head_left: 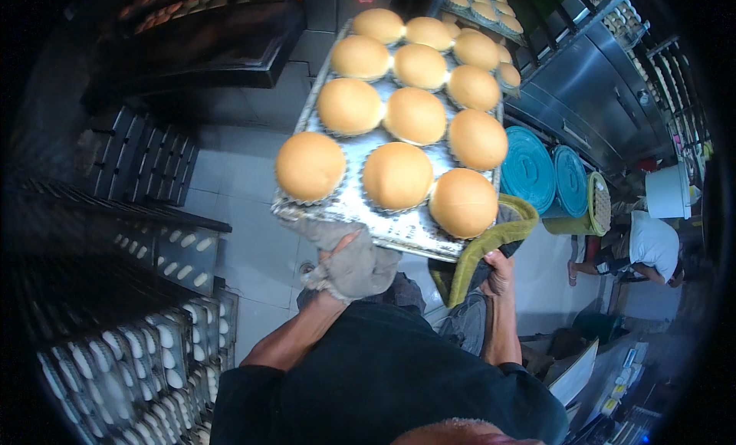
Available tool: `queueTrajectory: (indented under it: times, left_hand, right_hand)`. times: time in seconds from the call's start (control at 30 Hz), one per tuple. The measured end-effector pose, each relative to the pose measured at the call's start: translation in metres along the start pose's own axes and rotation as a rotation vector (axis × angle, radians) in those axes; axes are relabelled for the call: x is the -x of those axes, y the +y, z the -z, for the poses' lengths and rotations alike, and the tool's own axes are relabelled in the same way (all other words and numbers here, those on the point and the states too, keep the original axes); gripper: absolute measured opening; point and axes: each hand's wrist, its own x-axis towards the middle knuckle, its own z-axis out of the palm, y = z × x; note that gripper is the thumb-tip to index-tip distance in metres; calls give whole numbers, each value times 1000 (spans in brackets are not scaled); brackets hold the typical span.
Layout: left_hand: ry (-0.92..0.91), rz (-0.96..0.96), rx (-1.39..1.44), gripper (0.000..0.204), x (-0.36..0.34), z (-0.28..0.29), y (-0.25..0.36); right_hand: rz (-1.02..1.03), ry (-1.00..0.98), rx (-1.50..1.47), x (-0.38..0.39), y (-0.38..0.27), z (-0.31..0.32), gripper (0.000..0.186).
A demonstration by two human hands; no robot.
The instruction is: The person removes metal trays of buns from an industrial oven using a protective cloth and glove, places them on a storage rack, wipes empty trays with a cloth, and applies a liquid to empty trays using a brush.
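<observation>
A metal baking tray (351,206) is held out in front of me, carrying several round golden buns (398,175) in pleated cups. Its near left corner is gripped by my left hand (338,244) through a crumpled grey cloth (354,270) that hides most of the fingers. My right hand (500,272) is closed at the near right corner, around a dark oven pad with a yellow-green border (477,253). The pad lies against the tray's edge and partly covers it.
Racks with trays of pale dough pieces (142,345) stand at left. An oven (192,46) is at far left. Blue lidded bins (527,169) and a steel cabinet (590,92) are at right. Another person (652,246) bends down at far right. More buns (483,12) sit beyond the tray.
</observation>
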Motion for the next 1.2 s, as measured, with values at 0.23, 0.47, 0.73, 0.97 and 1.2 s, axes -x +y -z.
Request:
queueTrajectory:
  times: [0.23,0.47,0.73,0.97,1.2]
  left_hand:
    - [-88,145,698,28,-58,-194,-4]
    - [-233,463,1267,28,-99,-257,23]
    - [-173,911,2289,26,-94,-277,20]
    - [-201,928,2398,27,-108,-268,24]
    - [38,869,1978,25,-156,-258,37]
  right_hand:
    - [60,-49,-5,-83,-89,105,42]
    - [19,-53,6,-150,-121,179,38]
    - [52,13,18,-145,-129,173,39]
    - [15,-14,-21,-171,-126,186,43]
    - [-31,-97,-155,-221,-132,168,40]
